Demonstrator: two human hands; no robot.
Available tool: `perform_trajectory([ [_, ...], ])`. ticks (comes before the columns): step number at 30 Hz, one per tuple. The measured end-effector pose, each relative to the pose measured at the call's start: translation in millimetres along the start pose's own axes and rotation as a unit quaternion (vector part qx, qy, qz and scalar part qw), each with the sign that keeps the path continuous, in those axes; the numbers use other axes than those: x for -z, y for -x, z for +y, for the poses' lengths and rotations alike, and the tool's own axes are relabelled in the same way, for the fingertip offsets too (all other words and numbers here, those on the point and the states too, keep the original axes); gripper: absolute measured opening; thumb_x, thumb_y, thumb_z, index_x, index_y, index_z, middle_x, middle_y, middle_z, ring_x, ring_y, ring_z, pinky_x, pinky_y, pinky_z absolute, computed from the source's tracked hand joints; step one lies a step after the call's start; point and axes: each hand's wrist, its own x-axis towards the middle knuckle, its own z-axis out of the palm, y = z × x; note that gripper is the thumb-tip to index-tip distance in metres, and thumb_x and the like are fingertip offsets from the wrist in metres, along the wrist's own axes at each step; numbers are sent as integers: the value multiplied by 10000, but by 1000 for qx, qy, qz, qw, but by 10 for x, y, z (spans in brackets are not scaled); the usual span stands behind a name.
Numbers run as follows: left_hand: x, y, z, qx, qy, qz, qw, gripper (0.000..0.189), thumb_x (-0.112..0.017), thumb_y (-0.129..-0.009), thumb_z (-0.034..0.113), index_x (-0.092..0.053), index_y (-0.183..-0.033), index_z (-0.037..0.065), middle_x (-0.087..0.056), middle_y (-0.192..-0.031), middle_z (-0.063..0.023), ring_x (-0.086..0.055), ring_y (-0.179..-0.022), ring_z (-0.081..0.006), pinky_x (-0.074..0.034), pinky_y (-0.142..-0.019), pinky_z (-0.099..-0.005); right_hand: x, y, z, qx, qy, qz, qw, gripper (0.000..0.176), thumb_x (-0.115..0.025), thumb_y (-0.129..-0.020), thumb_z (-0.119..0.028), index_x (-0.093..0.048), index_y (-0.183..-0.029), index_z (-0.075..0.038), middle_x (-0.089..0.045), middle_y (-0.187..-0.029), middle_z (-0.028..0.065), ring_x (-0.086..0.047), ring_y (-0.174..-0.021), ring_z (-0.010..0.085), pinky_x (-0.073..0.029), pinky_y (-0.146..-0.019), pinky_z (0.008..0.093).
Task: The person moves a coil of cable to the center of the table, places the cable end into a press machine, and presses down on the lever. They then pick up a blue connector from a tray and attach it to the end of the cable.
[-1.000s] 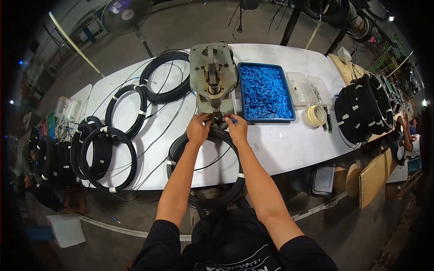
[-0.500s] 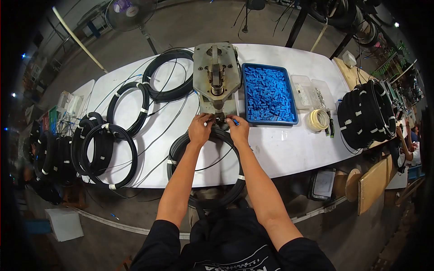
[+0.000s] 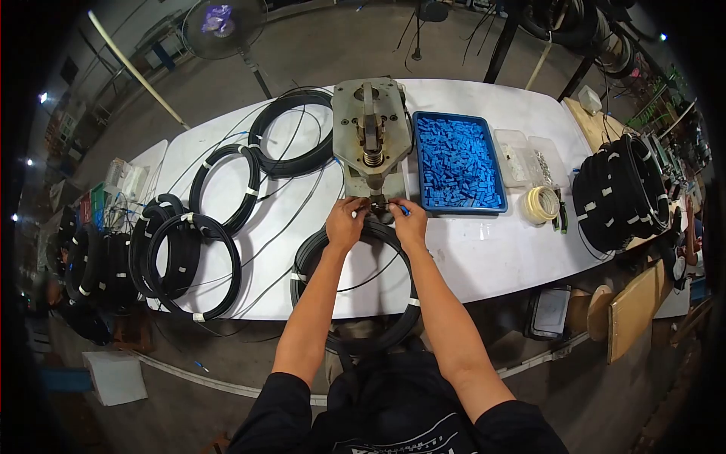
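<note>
My left hand (image 3: 345, 225) is closed in a pinch at the front of a metal bench press (image 3: 370, 113). A small white tip (image 3: 354, 214) shows at its fingers, but what they grip is mostly hidden. Opposite it, my right hand (image 3: 411, 227) pinches a small blue plastic piece (image 3: 404, 211), like those in the tray. The fingertips of both hands nearly meet under the press head (image 3: 376, 184). Below them, a taped coil of black cable (image 3: 300, 261) lies between my forearms and overhangs the table's front edge.
Right of the press stands a blue tray (image 3: 502, 198) of blue plastic pieces. Beyond it are clear boxes (image 3: 514, 157), a yellowish tape roll (image 3: 541, 204) and stacked black coils (image 3: 612, 197). More cable coils (image 3: 249, 181) cover the left side, with loose cable ends across the white table (image 3: 484, 265).
The whole view has shifted, so everything sits slightly right and lower. Both hands stay pinched at the press, with the fingertips a little closer together.
</note>
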Motion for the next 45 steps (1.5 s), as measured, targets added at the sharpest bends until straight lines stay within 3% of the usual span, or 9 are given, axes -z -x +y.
perform_trajectory([
  [1, -3, 0, -5, 3, 0, 2, 1000, 170, -647, -838, 162, -733, -983, 133, -687, -975, -28, -611, -933, -272, -494, -794, -370, 1, 0, 2, 0, 0, 1, 1000, 154, -718, -828, -115, -736, -964, -45, -684, -863, 67, -582, -759, 155, -465, -714, 288],
  [3, -10, 0, -15, -2, -1, 5, 1000, 166, -648, -840, 167, -732, -978, 131, -688, -969, -30, -612, -933, -273, -494, -793, -370, -12, 7, 9, 0, -23, 9, 1000, 159, -730, -791, -129, -745, -944, -89, -628, -819, 122, -601, -775, 257, -468, -724, 352],
  [6, -14, 5, -34, -6, 0, 7, 1000, 160, -649, -842, 177, -729, -971, 127, -689, -963, -36, -615, -933, -275, -493, -793, -372, -18, 1, 22, -3, -24, 10, 1000, 159, -733, -788, -133, -746, -940, -90, -627, -817, 126, -601, -781, 265, -468, -732, 354],
  [22, 10, 2, 11, 22, 13, -3, 1000, 164, -656, -839, 191, -723, -962, 106, -691, -947, -67, -622, -924, -282, -491, -779, -379, -12, 2, 0, 22, -8, 22, 999, 147, -742, -783, -135, -752, -923, -95, -617, -804, 121, -597, -762, 261, -469, -711, 354],
  [24, 7, 0, 9, 24, 12, -5, 1000, 164, -656, -840, 190, -723, -964, 107, -692, -948, -66, -623, -924, -281, -492, -780, -378, 2, 4, -5, 10, 2, 9, 1000, 161, -735, -813, -124, -744, -959, -57, -640, -858, 66, -580, -772, 173, -462, -728, 292],
  [31, -4, 0, -7, 15, 6, 1, 1000, 159, -656, -840, 174, -720, -970, 109, -692, -947, -57, -625, -925, -272, -495, -784, -370, -6, 0, 16, 6, -6, 6, 1000, 147, -724, -818, -110, -745, -954, -58, -641, -875, 71, -589, -787, 180, -463, -735, 295],
  [33, 1, 0, 6, 16, 6, 0, 1000, 157, -655, -839, 170, -718, -970, 109, -692, -947, -56, -626, -925, -271, -495, -784, -370, -17, 2, 18, 25, -12, 24, 999, 142, -744, -786, -129, -748, -921, -85, -626, -823, 118, -602, -775, 261, -472, -719, 352],
  [45, 20, -3, 34, 38, -4, -14, 999, 145, -639, -837, 159, -706, -952, 103, -685, -949, -64, -628, -927, -284, -497, -785, -383, -23, -1, 50, 36, -27, 30, 999, 149, -745, -778, -119, -747, -920, -74, -640, -825, 116, -612, -778, 265, -476, -723, 348],
])
